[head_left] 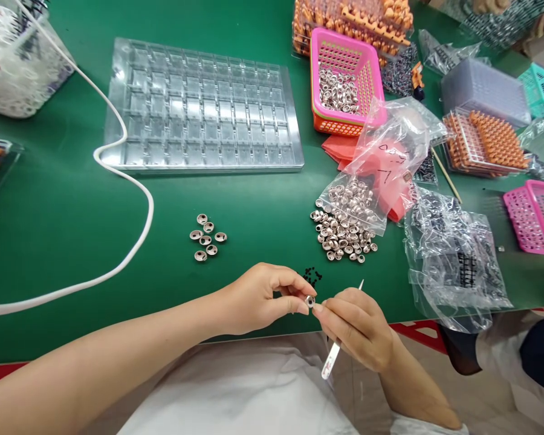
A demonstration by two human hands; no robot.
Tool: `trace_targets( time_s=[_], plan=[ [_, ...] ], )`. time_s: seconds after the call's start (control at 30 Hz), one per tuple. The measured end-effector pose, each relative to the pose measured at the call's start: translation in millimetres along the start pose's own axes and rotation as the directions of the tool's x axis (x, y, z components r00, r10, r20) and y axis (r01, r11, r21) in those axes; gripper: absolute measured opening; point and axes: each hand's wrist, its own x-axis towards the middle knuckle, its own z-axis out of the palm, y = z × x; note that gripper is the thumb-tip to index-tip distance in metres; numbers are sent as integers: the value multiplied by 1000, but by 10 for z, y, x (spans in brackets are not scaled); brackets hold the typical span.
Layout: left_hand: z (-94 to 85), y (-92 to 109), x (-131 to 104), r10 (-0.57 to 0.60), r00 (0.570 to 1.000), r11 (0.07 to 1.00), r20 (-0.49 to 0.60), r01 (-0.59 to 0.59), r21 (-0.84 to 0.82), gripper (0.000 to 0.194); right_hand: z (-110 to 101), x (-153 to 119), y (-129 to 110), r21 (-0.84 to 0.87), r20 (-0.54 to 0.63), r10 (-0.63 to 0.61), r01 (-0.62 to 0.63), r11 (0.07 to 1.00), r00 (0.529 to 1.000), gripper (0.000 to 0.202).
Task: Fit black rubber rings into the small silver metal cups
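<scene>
My left hand [272, 299] is closed, pinching a small silvery cup-shaped metal piece [310, 300] between thumb and fingertips near the table's front edge. My right hand [360, 329] is wrapped round white tweezers [332, 357], whose pointed end sticks out past the knuckles. Its thumb and forefinger tips meet right beside the metal piece; whether they hold some tiny part there, I cannot tell. Just beyond the fingers lie tiny black parts [312, 277]. Several similar metal pieces [205, 240] form a loose group on the left, with a larger heap [344, 232] spilling from a clear plastic bag [381, 163].
A clear compartment tray [204, 109] lies across the green table [63, 241]. A white cable [147, 223] curves along the left. Back right, a pink basket [347, 39] holds more metal pieces, near stacked orange parts [485, 142]. Another plastic bag [453, 260] overhangs the front edge.
</scene>
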Motion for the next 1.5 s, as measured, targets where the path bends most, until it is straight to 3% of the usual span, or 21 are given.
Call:
trace_targets(
  time_s=[0.37,0.73,1.03,1.23,1.5],
  plan=[
    [5,-39,-16,183,983,965,28,-185,184,12,29,69,11,79,86,43,-50,996,995,24],
    [0,-57,-13,233,972,947,33,-235,219,12,84,101,-15,103,64,103,-109,989,993,24],
    [5,-51,-21,217,976,950,19,-216,225,12,127,64,-59,86,36,177,-179,980,984,24],
    [-14,-15,-19,128,991,984,22,-130,123,13,94,76,-87,121,-88,213,-202,972,973,25],
    [-24,8,-22,103,993,986,52,-109,125,14,51,61,-55,107,-33,189,-185,977,981,27]
  ],
)
